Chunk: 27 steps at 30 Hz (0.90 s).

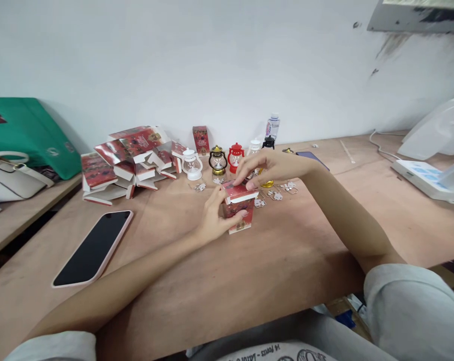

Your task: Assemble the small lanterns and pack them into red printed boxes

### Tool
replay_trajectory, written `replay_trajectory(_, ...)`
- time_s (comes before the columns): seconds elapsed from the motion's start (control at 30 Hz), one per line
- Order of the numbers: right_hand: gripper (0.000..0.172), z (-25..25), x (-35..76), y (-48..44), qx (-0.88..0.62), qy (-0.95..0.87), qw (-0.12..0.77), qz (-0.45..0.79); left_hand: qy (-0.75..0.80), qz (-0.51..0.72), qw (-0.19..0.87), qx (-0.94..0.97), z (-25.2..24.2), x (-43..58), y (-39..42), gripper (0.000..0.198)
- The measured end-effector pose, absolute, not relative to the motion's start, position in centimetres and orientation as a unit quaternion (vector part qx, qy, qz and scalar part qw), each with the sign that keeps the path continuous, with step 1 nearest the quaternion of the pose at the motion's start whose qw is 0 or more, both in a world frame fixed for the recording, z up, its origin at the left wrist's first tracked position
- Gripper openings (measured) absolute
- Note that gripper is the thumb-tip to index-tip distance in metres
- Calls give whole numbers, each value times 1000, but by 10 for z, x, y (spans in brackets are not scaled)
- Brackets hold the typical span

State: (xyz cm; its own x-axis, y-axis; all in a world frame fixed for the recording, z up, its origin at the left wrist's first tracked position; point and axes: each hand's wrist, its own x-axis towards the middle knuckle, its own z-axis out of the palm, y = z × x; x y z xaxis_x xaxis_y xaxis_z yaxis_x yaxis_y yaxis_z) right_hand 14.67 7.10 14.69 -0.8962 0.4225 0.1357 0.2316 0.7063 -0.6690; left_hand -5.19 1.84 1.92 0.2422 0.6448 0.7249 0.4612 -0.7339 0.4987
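Note:
A small red printed box (239, 210) stands upright on the wooden table (249, 281) in front of me. My left hand (215, 218) wraps round its left side and holds it steady. From above, my right hand (266, 168) presses its fingertips on the box's top flap. Just behind stand small toy lanterns: a white one (192, 164), a gold and black one (217, 160) and a red one (235, 156). Small white tags (275, 194) lie scattered beside the box.
A pile of flat and folded red boxes (125, 160) lies at the back left. A phone with a pink case (93, 246) rests face up at the left. A small bottle (272, 126), a green bag (31, 133), and white equipment (433, 175) at the right edge border the table.

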Motion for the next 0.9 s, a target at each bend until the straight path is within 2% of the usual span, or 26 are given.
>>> replay_trajectory(0.27,22,155,146,54,-179,-959,161,151,348,506,79,786,16,-53,21,35)
replay_trajectory(0.4,17,156,143,46,-162,-961,188,126,339,507,75,789,16,-54,21,32)
replay_trajectory(0.57,13,153,137,43,-157,-971,156,88,344,503,90,787,16,-54,21,40)
replay_trajectory(0.9,18,150,133,31,-162,-973,162,19,316,545,79,772,10,-52,22,46)
